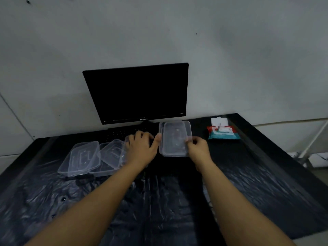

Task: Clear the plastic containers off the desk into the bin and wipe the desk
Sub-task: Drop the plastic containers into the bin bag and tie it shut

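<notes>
Desk, container between both hands' fingers.

A black rectangular desk is standing against a pale wall, its near half lying under crinkled black plastic sheeting. A black flat monitor is standing at the rear, a black keyboard lying just before it. Clear rectangular plastic containers are resting on the surface: two overlapping at left, one stack at centre-right. A red-and-teal wet-wipe packet, white lid flipped open, is lying at right, apart from them.
</notes>
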